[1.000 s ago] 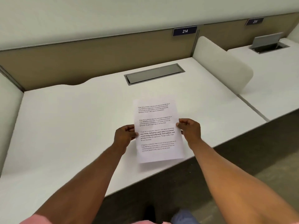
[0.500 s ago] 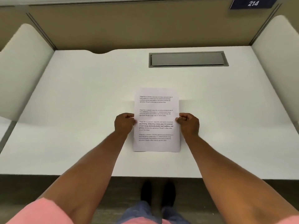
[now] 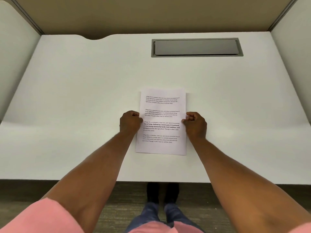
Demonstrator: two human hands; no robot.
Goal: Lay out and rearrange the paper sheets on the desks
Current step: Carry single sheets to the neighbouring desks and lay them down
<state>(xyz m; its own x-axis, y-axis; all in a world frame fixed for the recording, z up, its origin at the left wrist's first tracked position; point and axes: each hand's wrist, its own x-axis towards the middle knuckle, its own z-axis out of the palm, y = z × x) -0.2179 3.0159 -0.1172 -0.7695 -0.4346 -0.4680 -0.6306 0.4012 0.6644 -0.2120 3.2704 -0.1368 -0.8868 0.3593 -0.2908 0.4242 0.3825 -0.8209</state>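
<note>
A white paper sheet [image 3: 162,148] with several blocks of printed text lies portrait-wise over the middle of the white desk [image 3: 75,106], its near edge a short way back from the desk's front edge. My left hand [image 3: 130,122] pinches the sheet's left edge about halfway up. My right hand [image 3: 196,124] pinches the right edge at the same height. Both hands have curled fingers closed on the paper. Whether the sheet rests flat on the desk or hovers just above it cannot be told.
A grey cable flap [image 3: 196,47] is set into the desk at the back right. White side dividers [image 3: 15,52] stand left and right, a tan back panel [image 3: 151,12] behind. Below the front edge are carpet and my shoes [image 3: 162,192].
The view has swung from the desk's right side to face it squarely. The sheet, held in both hands throughout, has gone from overhanging the front edge to lying further in over the desk.
</note>
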